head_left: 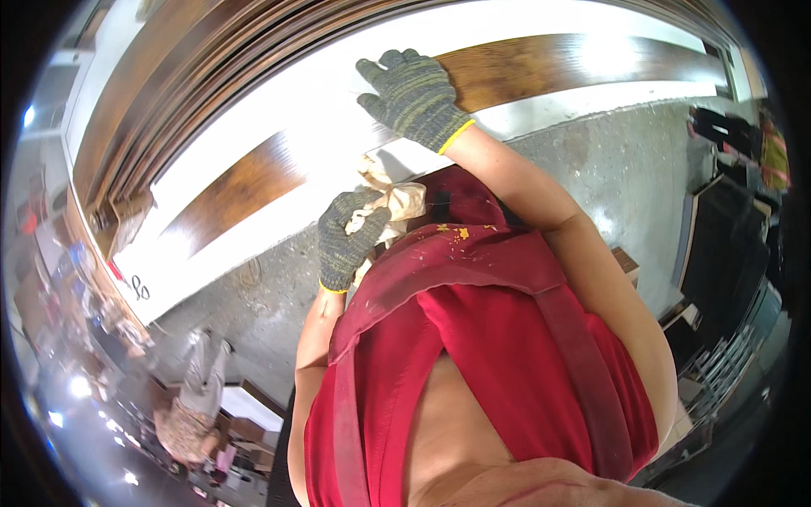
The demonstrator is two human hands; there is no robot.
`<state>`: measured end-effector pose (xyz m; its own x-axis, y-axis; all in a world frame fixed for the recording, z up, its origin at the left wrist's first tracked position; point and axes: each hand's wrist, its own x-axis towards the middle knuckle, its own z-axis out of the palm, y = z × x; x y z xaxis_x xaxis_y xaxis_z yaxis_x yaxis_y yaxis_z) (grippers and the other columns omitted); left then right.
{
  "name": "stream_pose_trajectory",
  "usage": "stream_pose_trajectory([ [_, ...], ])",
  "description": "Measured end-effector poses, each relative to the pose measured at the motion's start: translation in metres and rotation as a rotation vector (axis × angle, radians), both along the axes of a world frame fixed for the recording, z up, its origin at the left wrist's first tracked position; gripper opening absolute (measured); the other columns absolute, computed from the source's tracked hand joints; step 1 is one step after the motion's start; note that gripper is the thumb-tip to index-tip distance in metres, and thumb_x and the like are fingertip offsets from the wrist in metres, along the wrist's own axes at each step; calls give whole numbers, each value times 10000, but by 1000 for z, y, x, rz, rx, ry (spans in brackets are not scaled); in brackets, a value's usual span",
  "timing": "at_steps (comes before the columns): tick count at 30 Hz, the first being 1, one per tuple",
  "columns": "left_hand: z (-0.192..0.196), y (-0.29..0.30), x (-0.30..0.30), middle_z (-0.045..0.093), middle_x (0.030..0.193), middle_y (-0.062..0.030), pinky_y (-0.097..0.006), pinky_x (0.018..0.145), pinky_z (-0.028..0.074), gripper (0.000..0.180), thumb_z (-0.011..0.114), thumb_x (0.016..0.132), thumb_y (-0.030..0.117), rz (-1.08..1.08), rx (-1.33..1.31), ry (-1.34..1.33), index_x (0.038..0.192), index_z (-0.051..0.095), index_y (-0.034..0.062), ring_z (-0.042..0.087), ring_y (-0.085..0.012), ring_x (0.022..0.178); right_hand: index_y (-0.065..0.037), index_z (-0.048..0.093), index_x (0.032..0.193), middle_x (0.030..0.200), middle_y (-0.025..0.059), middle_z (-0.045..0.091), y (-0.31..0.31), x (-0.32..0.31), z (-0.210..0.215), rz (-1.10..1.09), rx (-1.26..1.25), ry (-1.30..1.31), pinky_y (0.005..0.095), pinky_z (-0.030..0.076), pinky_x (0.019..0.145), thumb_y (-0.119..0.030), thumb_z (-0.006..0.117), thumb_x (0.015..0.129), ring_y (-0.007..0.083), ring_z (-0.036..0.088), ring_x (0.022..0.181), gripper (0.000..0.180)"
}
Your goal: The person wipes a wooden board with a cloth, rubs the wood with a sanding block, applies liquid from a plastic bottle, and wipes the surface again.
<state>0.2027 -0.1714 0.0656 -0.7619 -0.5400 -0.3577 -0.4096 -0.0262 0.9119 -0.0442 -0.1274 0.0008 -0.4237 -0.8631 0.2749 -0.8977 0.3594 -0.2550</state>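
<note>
A long brown wood-grain board (507, 72) lies across a white work surface (211, 283), with bright glare on parts of it. My right hand (416, 95), in a dark green-grey knitted glove with a yellow cuff, rests on the board's middle. Its fingers point toward the far side and the thumb stands apart. Closer to my body, my left hand (348, 238) wears a matching glove. Its fingers are closed round a crumpled cream-coloured wad (404, 203), which could be cloth or paper. The wad hangs by the surface's near edge, before my red apron (473, 207).
Long brown mouldings (211, 80) run along the far side. Scissors with dark handles (139, 287) lie at the surface's left end. One person (190, 427) is at the lower left, another (731, 135) at the far right. Dark panels (722, 245) stand to the right.
</note>
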Motion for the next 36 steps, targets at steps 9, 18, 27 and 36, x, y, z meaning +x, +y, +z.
stream_pose_trajectory([
  [9, -2, 5, 2, 690, 899, -38, -267, 742, 504, 202, 758, 838, 80, 40, 29, -55, 1024, 710, 16, 619, -110, 807, -155, 571, 1379, 1150, 173, 681, 157, -177, 30, -583, 465, 226, 445, 524, 895, -578, 483, 957, 295, 655, 1028, 603],
  [18, 0, -10, 4, 672, 902, -34, -251, 703, 491, 163, 721, 862, 23, -79, -21, 57, 1025, 710, 16, 604, -98, 783, -120, 634, 1181, 1132, 153, 662, 25, -3, -2, -219, 159, -63, 506, 504, 819, -482, 536, 898, 318, 636, 1038, 469],
  [27, 16, -5, -6, 683, 963, -26, -260, 757, 509, 188, 724, 853, -16, -28, 87, 74, 1037, 697, 14, 622, -108, 837, -91, 695, 1125, 865, 173, 673, 196, -172, 57, -648, -37, 306, 492, 504, 723, -422, 655, 811, 362, 629, 835, 458],
  [36, 10, 1, -89, 675, 940, -49, -278, 805, 504, 232, 749, 823, -24, -353, -8, 274, 1044, 698, 25, 630, -136, 872, -132, 619, 1305, 1121, 162, 667, 140, -96, 57, -503, 149, 143, 464, 497, 898, -516, 548, 913, 330, 631, 1051, 553],
])
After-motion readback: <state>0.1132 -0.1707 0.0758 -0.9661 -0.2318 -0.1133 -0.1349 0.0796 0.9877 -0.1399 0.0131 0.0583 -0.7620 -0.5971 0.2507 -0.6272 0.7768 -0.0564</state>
